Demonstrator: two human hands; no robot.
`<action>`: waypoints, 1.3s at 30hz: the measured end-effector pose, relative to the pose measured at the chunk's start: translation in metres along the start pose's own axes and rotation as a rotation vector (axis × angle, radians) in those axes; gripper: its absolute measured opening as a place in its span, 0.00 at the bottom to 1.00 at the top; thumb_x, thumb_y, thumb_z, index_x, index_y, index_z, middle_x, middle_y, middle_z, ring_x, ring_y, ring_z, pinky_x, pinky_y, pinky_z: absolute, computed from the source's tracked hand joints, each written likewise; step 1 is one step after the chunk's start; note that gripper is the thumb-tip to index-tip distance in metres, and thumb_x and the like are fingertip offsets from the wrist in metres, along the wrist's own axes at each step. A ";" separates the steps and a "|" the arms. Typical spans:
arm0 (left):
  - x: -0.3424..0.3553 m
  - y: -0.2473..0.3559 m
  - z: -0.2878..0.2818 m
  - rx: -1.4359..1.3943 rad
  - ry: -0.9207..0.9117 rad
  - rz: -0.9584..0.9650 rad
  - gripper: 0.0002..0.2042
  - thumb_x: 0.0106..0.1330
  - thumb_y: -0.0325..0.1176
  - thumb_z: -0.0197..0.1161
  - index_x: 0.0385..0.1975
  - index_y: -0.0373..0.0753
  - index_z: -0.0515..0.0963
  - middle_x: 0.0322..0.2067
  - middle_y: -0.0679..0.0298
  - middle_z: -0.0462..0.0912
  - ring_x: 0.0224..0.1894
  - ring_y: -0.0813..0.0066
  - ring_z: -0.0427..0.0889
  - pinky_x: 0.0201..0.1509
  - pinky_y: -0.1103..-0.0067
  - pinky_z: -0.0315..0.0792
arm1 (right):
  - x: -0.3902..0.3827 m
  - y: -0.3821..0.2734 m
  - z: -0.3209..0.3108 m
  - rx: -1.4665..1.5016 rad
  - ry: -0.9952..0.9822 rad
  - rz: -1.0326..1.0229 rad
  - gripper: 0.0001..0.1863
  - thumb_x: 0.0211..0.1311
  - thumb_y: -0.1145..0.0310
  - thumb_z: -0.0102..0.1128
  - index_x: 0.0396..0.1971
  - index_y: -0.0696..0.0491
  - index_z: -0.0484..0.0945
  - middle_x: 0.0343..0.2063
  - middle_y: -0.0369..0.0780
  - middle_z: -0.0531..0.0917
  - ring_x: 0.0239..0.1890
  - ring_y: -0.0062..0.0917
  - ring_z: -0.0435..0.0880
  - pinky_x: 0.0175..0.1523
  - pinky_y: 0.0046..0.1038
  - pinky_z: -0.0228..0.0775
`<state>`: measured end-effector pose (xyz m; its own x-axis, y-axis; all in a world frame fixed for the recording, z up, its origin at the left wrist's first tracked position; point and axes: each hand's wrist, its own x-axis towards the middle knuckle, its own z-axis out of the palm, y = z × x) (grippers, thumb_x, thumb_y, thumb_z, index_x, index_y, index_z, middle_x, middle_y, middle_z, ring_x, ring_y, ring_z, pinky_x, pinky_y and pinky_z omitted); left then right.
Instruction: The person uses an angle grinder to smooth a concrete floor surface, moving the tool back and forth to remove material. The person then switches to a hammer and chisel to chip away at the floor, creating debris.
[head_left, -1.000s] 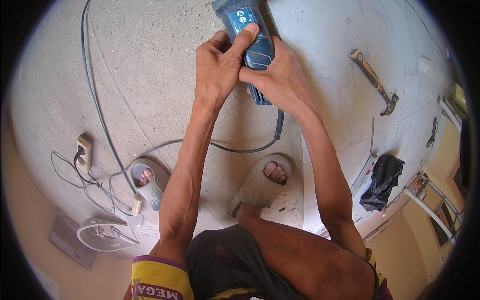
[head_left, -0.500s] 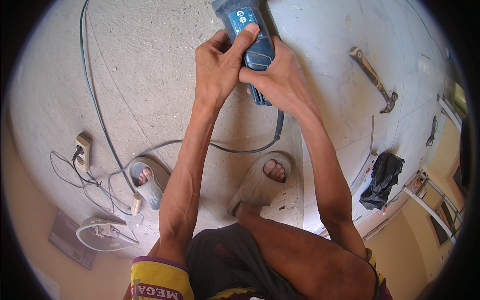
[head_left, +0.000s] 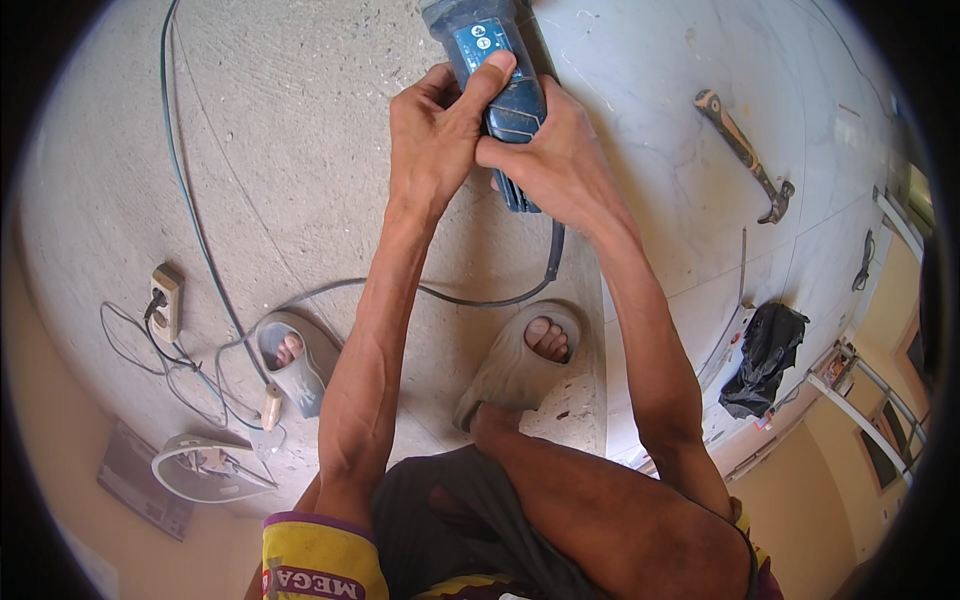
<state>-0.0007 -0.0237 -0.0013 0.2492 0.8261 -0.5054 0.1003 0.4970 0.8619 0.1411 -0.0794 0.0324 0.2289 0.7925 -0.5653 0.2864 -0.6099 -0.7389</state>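
Note:
A blue corded power tool [head_left: 510, 100] is at the top middle, over the join between rough concrete floor [head_left: 280, 130] and pale marble-look tiles [head_left: 650, 100]; its far end is cut off by the picture's edge. My left hand [head_left: 430, 140] wraps round its left side, thumb lying on top of the body. My right hand [head_left: 550, 160] grips the lower, nearer part from the right, thumb across it. A black cord [head_left: 500, 300] runs from the tool's near end, loops down and goes left over the concrete.
A hammer [head_left: 740, 150] lies on the tiles at right, with a black plastic bundle [head_left: 765, 360] and metal bars [head_left: 880, 430] lower down. A power socket block [head_left: 170, 305] with tangled cables and a pale bucket [head_left: 185, 470] are at lower left. My sandalled feet [head_left: 530, 360] stand on the concrete.
The tool and both my hands have shifted very slightly left. My grip looks the same.

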 end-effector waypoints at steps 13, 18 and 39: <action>-0.005 0.001 0.000 -0.009 -0.005 -0.002 0.29 0.77 0.56 0.77 0.53 0.29 0.92 0.43 0.54 0.95 0.43 0.72 0.92 0.52 0.75 0.85 | -0.005 -0.004 -0.001 0.005 -0.001 0.014 0.39 0.51 0.54 0.85 0.56 0.65 0.81 0.42 0.51 0.91 0.42 0.40 0.95 0.51 0.41 0.88; -0.005 -0.002 0.000 -0.022 -0.008 0.001 0.29 0.77 0.55 0.77 0.52 0.28 0.92 0.42 0.54 0.95 0.42 0.73 0.92 0.51 0.76 0.85 | -0.007 -0.003 0.000 -0.019 0.012 0.016 0.38 0.51 0.54 0.85 0.55 0.65 0.81 0.42 0.51 0.91 0.42 0.40 0.95 0.51 0.41 0.88; -0.014 -0.006 0.008 -0.109 0.032 0.028 0.25 0.75 0.52 0.80 0.41 0.28 0.91 0.30 0.59 0.91 0.31 0.79 0.85 0.38 0.78 0.80 | -0.016 -0.001 -0.001 -0.005 0.010 0.032 0.37 0.51 0.56 0.83 0.56 0.65 0.81 0.42 0.51 0.91 0.43 0.39 0.94 0.51 0.41 0.88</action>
<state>0.0026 -0.0399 0.0008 0.2194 0.8471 -0.4841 -0.0122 0.4985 0.8668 0.1384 -0.0914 0.0424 0.2476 0.7724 -0.5848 0.2834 -0.6350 -0.7187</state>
